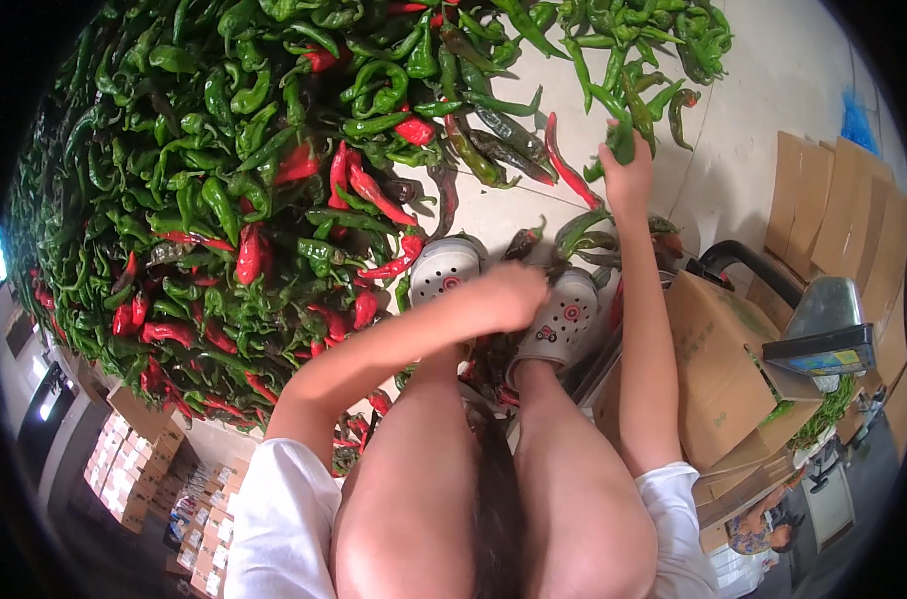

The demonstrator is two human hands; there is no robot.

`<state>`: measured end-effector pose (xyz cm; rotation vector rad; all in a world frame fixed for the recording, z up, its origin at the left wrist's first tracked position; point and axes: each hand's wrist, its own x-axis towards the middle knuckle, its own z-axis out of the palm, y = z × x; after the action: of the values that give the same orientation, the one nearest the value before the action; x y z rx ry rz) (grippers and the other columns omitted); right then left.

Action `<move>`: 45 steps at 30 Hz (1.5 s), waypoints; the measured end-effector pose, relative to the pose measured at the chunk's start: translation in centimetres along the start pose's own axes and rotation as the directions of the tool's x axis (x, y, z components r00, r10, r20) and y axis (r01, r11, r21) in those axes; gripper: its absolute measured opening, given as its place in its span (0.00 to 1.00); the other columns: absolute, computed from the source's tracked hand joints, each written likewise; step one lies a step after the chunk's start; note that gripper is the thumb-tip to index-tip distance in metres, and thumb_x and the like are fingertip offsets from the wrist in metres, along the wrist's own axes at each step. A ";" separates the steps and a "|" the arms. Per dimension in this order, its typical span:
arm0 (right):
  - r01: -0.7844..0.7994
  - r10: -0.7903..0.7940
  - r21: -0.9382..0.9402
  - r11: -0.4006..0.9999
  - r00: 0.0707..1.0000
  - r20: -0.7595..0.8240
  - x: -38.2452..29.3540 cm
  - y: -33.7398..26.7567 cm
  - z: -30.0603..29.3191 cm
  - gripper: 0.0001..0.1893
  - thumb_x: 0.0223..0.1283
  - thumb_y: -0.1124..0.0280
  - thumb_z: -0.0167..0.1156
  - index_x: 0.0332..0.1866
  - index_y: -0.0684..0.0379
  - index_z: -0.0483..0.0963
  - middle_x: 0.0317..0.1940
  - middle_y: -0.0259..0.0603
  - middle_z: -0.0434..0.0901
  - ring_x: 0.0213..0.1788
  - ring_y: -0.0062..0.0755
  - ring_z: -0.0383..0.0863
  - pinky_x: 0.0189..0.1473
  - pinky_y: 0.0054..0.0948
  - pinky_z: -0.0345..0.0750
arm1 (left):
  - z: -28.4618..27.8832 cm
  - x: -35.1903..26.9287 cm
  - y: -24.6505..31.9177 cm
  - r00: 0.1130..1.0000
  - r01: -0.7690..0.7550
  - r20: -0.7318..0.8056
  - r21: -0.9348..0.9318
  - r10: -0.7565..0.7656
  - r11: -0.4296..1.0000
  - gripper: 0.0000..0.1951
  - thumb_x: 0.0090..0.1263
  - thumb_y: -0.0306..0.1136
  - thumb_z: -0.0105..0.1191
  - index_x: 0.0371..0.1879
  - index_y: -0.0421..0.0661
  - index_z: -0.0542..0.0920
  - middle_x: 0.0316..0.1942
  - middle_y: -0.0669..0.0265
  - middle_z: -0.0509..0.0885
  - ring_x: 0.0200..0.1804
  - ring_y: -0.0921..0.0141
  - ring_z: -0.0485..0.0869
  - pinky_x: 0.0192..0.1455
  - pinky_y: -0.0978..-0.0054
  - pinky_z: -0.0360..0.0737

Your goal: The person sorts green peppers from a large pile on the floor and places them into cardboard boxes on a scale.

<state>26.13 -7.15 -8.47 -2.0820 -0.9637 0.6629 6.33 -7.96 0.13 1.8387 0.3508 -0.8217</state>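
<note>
My right hand is closed around a green pepper at the near edge of a small group of green peppers on the floor. My left hand is blurred above the gap between my white clogs. Its fingers are curled and turned away, so I cannot tell whether they hold anything. A huge heap of green peppers, mixed with red and dark ones, spreads across the left. One long red pepper lies just left of my right wrist. Several dark green peppers rest beyond the right clog.
On the right stand a cardboard box and a scale with a display. Flattened cardboard lies beyond them. Stacked cartons are at the lower left. Another person is at the lower right, near green produce.
</note>
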 end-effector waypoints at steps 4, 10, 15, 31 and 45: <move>-0.145 0.147 0.247 0.958 0.989 0.012 -2.8 -3.2 -2.3 0.17 0.50 0.76 0.57 0.48 0.60 0.72 0.39 0.41 0.74 0.42 0.31 0.74 0.47 0.28 0.70 | -8.6 1.6 -3.8 0.668 0.410 -0.743 0.411 0.039 0.814 0.18 0.50 0.25 0.50 0.44 0.40 0.72 0.49 0.55 0.74 0.55 0.56 0.70 0.51 0.65 0.73; -0.252 0.253 0.384 0.888 0.966 0.049 -6.2 -5.3 -4.2 0.14 0.54 0.75 0.57 0.47 0.62 0.71 0.34 0.33 0.73 0.35 0.19 0.71 0.40 0.19 0.69 | -14.6 2.9 -8.7 0.745 0.665 -0.638 0.686 -0.196 0.295 0.32 0.60 0.38 0.50 0.65 0.65 0.56 0.69 0.71 0.46 0.69 0.54 0.46 0.54 0.36 0.63; -0.256 0.258 0.457 0.852 0.964 0.058 -7.0 -6.3 -3.9 0.14 0.55 0.78 0.56 0.48 0.62 0.71 0.34 0.31 0.73 0.34 0.17 0.69 0.39 0.18 0.68 | -16.6 3.3 -11.0 0.798 0.603 -0.602 0.794 -0.032 0.079 0.33 0.57 0.44 0.54 0.63 0.61 0.59 0.67 0.66 0.49 0.62 0.51 0.55 0.43 0.42 0.74; -0.309 0.341 0.642 0.702 0.937 0.078 -6.7 -8.1 -5.2 0.15 0.54 0.78 0.58 0.49 0.62 0.71 0.34 0.30 0.73 0.35 0.15 0.70 0.39 0.17 0.69 | -13.1 -0.9 -5.2 0.568 0.038 -0.598 0.706 0.566 0.707 0.16 0.45 0.26 0.54 0.36 0.49 0.71 0.41 0.67 0.72 0.55 0.61 0.67 0.42 0.63 0.73; -0.411 0.532 0.639 0.650 0.847 0.003 -7.1 -4.7 -7.8 0.17 0.50 0.79 0.60 0.48 0.58 0.72 0.36 0.29 0.72 0.37 0.18 0.71 0.40 0.18 0.69 | -1.6 -6.0 -1.2 0.784 -0.084 -0.591 0.197 0.187 0.977 0.20 0.48 0.19 0.48 0.44 0.39 0.70 0.39 0.53 0.72 0.41 0.54 0.76 0.42 0.63 0.76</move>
<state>25.37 -13.86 0.93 -1.7273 -0.0214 0.8859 1.92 -5.22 3.68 2.2299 0.5599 -0.1288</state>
